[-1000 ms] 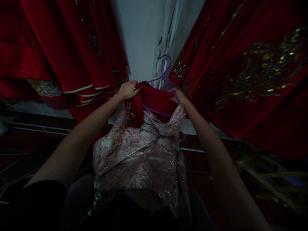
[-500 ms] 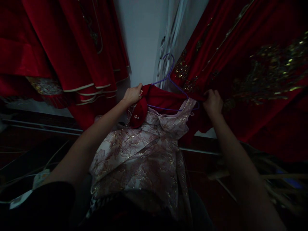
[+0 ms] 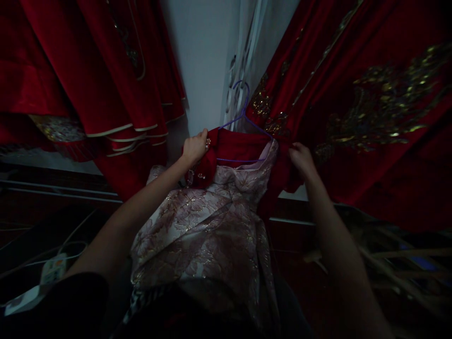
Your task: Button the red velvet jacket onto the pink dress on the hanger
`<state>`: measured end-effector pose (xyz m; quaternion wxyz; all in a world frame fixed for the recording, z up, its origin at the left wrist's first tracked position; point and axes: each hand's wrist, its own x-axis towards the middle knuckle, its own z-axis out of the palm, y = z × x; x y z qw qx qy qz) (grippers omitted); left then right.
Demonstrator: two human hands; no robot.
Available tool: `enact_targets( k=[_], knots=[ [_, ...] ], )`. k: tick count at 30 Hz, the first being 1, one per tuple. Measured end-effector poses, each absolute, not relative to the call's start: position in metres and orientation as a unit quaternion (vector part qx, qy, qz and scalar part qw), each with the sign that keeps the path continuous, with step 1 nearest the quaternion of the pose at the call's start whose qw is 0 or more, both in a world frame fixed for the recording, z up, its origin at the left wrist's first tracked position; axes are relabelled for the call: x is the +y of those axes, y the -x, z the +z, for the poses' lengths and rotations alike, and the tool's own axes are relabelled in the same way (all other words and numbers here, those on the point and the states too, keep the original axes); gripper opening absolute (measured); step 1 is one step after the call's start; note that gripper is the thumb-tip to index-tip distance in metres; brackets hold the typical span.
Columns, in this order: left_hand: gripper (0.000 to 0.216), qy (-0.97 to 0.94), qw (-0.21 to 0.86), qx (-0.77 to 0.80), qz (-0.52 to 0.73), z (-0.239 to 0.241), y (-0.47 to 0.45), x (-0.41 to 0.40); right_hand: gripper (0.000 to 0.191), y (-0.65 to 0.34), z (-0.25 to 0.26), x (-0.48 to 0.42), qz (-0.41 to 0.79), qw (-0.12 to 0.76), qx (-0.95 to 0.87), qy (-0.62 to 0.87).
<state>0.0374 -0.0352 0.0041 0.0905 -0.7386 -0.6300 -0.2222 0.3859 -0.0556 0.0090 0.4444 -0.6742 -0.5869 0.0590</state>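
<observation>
A purple hanger [image 3: 244, 107] carries a red garment [image 3: 243, 142] with small beaded flowers. A pale pink dress [image 3: 215, 221] with a shiny floral pattern lies over the front of the red garment, one strap near the hanger's right end. My left hand [image 3: 195, 149] is closed on the red garment's left edge, beside the beads. On the other side, my right hand [image 3: 302, 160] pinches the red cloth; its fingertips are dim and partly hidden. The dress spreads down toward my lap, and its lower part fades into the dark.
Red gowns [image 3: 116, 94] with pale piping hang at the left. More red gowns [image 3: 353, 169] with gold sequins hang at the right. White doors [image 3: 201, 61] stand behind. A power strip [image 3: 53, 268] with cables lies lower left, and wooden bars [image 3: 399, 273] lower right.
My right hand has come inward and slightly lower, slackening the red cloth between my hands. The view has shifted a little. Both hands keep their hold.
</observation>
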Motion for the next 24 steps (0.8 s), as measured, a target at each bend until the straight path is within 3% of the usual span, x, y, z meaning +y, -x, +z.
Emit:
enact_targets(
  k=[4,7,12,18,21,24],
  knots=[
    [0.041,0.723,0.082,-0.641,-0.244,-0.003,-0.042,-0.042,0.028,-0.304,-0.005,-0.047,0.109,0.434,-0.654,0.610],
    [0.039,0.719,0.073,-0.630,-0.283,-0.008,-0.035,-0.035,0.023,-0.240,-0.017,-0.051,0.153,0.398,-0.713,0.557],
    [0.026,0.670,0.073,-0.548,-0.496,-0.018,-0.020,-0.011,0.021,-0.217,-0.031,-0.069,0.161,0.462,-0.722,0.489],
    [0.026,0.611,0.022,-0.460,-0.644,-0.039,-0.024,-0.022,0.016,-0.264,-0.025,-0.097,0.036,0.451,-0.725,0.519],
    [0.029,0.569,-0.032,-0.440,-0.694,-0.043,-0.040,-0.039,0.030,-0.280,-0.023,-0.103,-0.051,0.471,-0.699,0.535],
    [0.025,0.545,-0.071,-0.421,-0.721,-0.036,-0.067,-0.052,0.039,-0.284,-0.026,-0.100,-0.056,0.498,-0.685,0.529]
  ],
)
